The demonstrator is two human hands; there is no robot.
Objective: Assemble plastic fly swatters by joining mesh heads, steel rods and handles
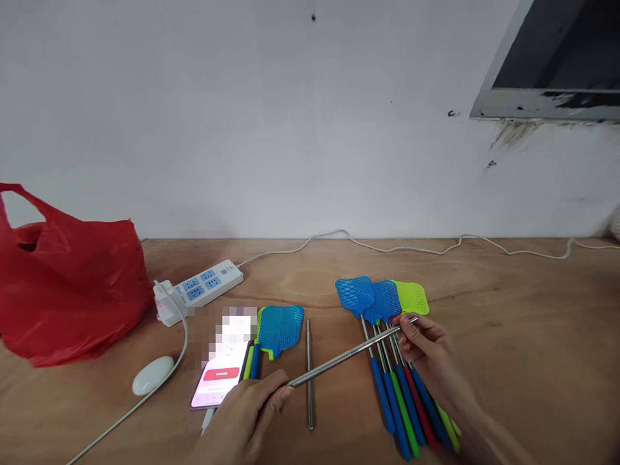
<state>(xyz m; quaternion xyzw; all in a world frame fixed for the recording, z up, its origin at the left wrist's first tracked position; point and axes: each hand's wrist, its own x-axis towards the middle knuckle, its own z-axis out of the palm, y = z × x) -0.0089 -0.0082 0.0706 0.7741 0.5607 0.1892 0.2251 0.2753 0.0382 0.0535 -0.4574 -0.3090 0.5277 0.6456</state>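
Note:
A thin telescopic metal rod (334, 361) slants across the space before me, rising toward the right. My left hand (252, 410) is closed around its thicker lower end. The fingers of my right hand (423, 342) pinch the slimmer upper end. A second metal rod (310, 381) lies on the table between my hands. Beneath my right hand is a bundle of fly swatters with blue heads (355, 294), a yellow-green head (411, 297) and coloured handles (404, 413). Beside my left hand lie a blue swatter head (281, 326) and two handles (252, 361), partly hidden.
On the left, a lit phone (220, 371) lies near a white power strip (208, 284) and a white oval device (152, 376) with a cable. A red plastic bag (72, 284) stands at the far left. A white cord (387, 248) runs along the wall.

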